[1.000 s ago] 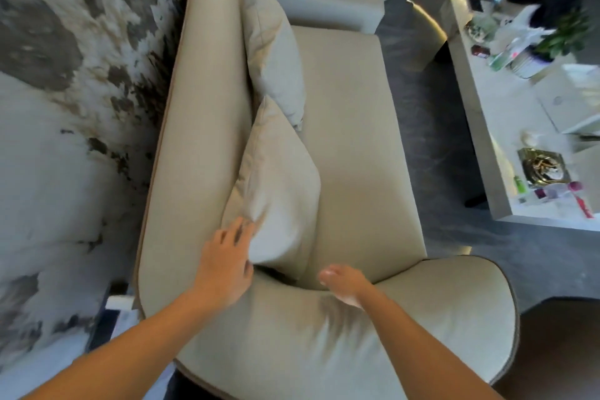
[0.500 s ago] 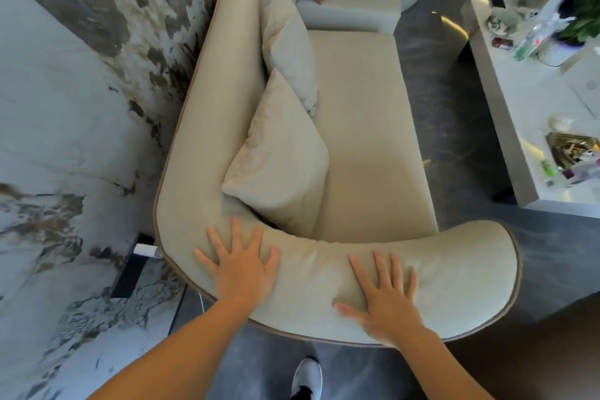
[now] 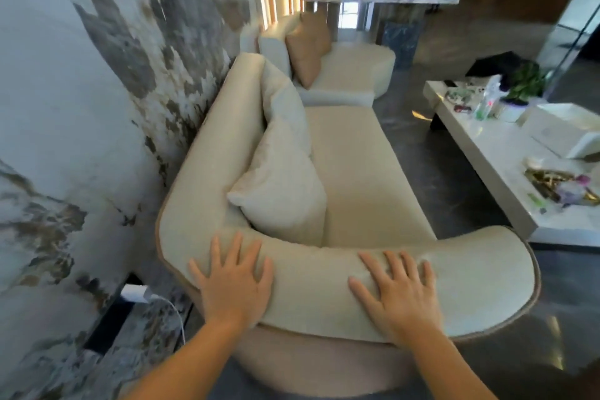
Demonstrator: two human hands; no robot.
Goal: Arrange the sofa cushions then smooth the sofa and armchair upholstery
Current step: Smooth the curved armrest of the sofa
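A cream sofa [image 3: 363,172] runs away from me along the marbled wall, its curved armrest [image 3: 470,282] nearest me. My left hand [image 3: 235,282] lies flat on the armrest's left part, fingers spread. My right hand [image 3: 397,295] lies flat on the armrest's middle, fingers spread too. Neither holds anything. A cream cushion [image 3: 285,195] leans on the backrest just beyond the armrest, and a second cream cushion [image 3: 282,104] stands behind it. Farther back sits a cream armchair [image 3: 354,75] with a tan cushion [image 3: 306,49].
A white low table [image 3: 496,153] with a plant, bottles and small items stands on the right, across a strip of dark floor [image 3: 431,153]. A white charger and cable [image 3: 136,292] sit at the wall's foot on the left. A glass counter stands far back.
My left hand left the near cushion and both hands settled flat on the armrest. Since half a second ago they stay there while my view has lifted toward the room.
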